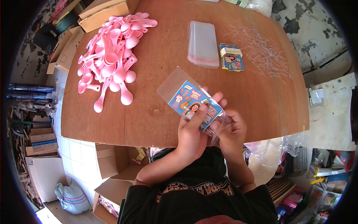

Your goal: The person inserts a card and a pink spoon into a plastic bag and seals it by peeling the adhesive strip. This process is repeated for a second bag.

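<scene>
My left hand [193, 128] grips a blue printed card [186, 100], its thumb across the front and its fingertips showing past the far edge. Around the card is a clear plastic bag [172, 83], which extends beyond the card at the upper left. My right hand [232, 128] has its fingers closed on the crumpled lower end of this bag, beside the card's lower right corner. Farther up the table lie a stack of flat clear bags [202, 43] and a banded bundle of similar blue cards [233, 61].
A heap of pink plastic spoons [112, 56] covers the table's left side. Thin clear strips [266, 52] are scattered at the right of the brown table [149, 119]. Cardboard boxes [108, 15] stand at the far left corner, and an open carton [112, 160] is below the near edge.
</scene>
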{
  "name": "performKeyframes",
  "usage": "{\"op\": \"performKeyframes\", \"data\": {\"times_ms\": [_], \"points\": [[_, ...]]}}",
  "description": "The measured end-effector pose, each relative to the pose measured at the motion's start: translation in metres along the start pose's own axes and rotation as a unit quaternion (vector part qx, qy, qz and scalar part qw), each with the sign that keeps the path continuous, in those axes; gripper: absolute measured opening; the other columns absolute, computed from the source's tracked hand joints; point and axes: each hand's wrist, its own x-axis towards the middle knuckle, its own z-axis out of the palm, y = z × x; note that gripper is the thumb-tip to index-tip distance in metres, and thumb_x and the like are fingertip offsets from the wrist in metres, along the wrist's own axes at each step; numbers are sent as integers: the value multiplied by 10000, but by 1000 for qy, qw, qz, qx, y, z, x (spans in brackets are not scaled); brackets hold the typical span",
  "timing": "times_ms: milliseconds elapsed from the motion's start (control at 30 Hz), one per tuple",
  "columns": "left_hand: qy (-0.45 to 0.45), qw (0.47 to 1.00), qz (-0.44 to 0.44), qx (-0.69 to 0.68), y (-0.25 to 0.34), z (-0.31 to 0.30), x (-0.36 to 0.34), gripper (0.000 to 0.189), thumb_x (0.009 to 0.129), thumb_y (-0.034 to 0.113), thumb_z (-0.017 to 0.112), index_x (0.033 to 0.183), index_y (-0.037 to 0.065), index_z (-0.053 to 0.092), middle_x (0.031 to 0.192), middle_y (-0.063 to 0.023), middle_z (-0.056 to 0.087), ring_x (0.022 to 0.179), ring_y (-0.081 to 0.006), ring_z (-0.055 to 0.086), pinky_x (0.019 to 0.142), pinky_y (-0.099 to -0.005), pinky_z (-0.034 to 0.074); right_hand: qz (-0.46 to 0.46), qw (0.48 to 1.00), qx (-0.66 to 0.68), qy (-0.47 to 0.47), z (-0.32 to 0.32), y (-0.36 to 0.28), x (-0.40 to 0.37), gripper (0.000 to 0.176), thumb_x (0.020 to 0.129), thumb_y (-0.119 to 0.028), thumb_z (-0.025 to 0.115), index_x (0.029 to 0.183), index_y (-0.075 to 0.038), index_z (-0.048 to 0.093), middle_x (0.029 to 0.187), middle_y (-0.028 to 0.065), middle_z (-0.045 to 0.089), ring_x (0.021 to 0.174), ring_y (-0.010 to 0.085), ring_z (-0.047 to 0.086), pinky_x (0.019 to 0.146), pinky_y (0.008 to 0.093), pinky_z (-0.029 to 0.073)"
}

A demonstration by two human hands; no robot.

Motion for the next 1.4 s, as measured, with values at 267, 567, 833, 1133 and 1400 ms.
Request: {"op": "performKeyframes", "data": {"times_ms": [267, 567, 833, 1133, 1400], "points": [[1, 995, -26, 99, -16, -8, -8, 489, 925, 177, 535, 1371, 51, 380, 1444, -131, 369, 1325, -260, 365, 1086, -428, 296, 28, 999, -13, 16, 3, -9, 1, 302, 835, 59, 626, 1117, 54, 517, 1040, 143, 630, 939, 149, 625, 772, 264, 529], [0, 997, 69, 42, 3, -6, -8, 517, 953, 252, 494, 1400, 88, 293, 1329, -184, 492, 1188, -311, 525, 991, -435, 426, 150, 986, 28, -74, -11, -9, -8, 277, 853, 52, 600, 1121, 64, 533, 1016, 139, 643, 904, 152, 637, 747, 274, 540], [-35, 998, 52, 32, -3, -14, -13, 483, 977, 176, 450, 1400, 0, 298, 1321, -212, 488, 1199, -298, 516, 1006, -412, 423, 65, 996, -53, -38, 5, -7, -5, 269, 830, 50, 636, 1070, 38, 513, 977, 133, 634, 895, 148, 623, 746, 303, 529], [17, 987, 62, -144, 58, -37, -12, 372, 947, 174, 472, 1300, 79, 405, 1159, -138, 572, 1063, -282, 575, 963, -443, 443, -422, 746, -452, -246, 20, -46, 22, 265, 627, -34, 750, 874, -110, 689, 951, 81, 615, 819, 277, 611, 695, 368, 531], [89, 966, 201, -138, 101, -48, -27, 382, 934, 120, 454, 1303, 37, 401, 1114, -116, 557, 1039, -267, 540, 978, -452, 428, -350, 756, -452, -319, 97, -16, 139, 217, 808, -38, 627, 1024, -54, 621, 985, 98, 613, 848, 302, 614, 720, 389, 506]]}}
